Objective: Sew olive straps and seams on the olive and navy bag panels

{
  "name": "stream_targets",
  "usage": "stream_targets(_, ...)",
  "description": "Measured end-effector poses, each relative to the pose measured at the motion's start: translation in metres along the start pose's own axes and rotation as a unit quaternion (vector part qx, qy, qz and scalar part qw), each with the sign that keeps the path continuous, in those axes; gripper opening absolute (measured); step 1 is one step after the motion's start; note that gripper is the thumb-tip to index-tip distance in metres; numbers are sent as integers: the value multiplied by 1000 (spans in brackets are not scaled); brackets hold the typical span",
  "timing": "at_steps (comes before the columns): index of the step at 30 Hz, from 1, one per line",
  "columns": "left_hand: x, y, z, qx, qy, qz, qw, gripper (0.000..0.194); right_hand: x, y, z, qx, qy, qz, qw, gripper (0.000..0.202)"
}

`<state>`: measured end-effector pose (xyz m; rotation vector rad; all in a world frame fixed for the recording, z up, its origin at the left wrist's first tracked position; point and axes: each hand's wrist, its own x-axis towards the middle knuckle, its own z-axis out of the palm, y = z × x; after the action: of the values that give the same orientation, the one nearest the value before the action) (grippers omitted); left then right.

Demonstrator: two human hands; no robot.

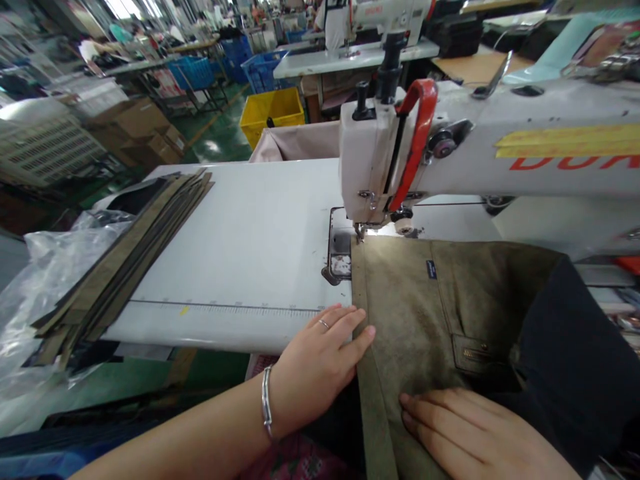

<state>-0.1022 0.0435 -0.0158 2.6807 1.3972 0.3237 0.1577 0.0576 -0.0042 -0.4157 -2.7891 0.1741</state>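
Starting out is how the seam looks at this point: the far corner of the olive fabric [400, 300] sits at the needle area [359, 231] of the sewing machine [370, 153], while most of its long left edge runs toward the person, so nearly all of that edge appears left to stitch, if the cloth feeds away from the body. The piece lies on the bench [260, 233], its near part reaching the lower border of view. A narrow edge strip [359, 280] already lies along that side; whether it is sewn anywhere cannot be told. Earlier stages seem finished, since a small dark label [431, 269], a zippered patch [477, 353] and a lengthwise seam are in place. The left hand [320, 353] lies palm down, fingers extended and slightly apart, on the strip, gripping nothing visibly. The right hand [460, 427] rests on the fabric with fingers together; its thumb is hidden, so a pinch cannot be ruled out. Toward the bench's left end, a bundle of strips [145, 247] lies loose, apparently unused.
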Motion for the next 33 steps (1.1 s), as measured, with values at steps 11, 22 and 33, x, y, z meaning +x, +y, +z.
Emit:
stream_targets(11, 24, -26, -1, 17, 0, 5, 1000, 38, 7, 4, 4, 46, 48, 115, 991, 36)
stream_targets(22, 47, -48, 1, 48, 0, 5, 999, 38, 29, 32, -3, 15, 15, 72, 997, 43)
stream_targets(33, 71, -72, 1, 44, 15, -1, 999, 38, 44, 64, -3, 20, -35, 52, 998, 37)
